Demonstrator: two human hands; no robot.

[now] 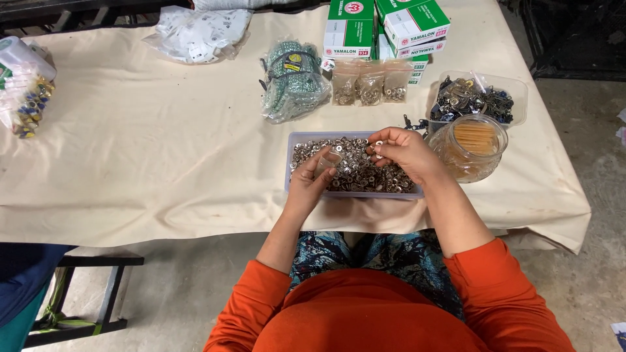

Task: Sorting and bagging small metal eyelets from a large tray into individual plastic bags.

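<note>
Over the tray [291, 163] — silvery metal rings [355, 171], heaped — both hands.

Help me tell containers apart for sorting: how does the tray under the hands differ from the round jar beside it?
The tray is shallow, rectangular and greyish; the jar is round, taller and clear. The tray holds small silver metal rings; the jar holds pale thin sticks. Both hands, left hand and right hand, work over the tray, none over the jar. Both stand open on the cloth-covered table.
</note>
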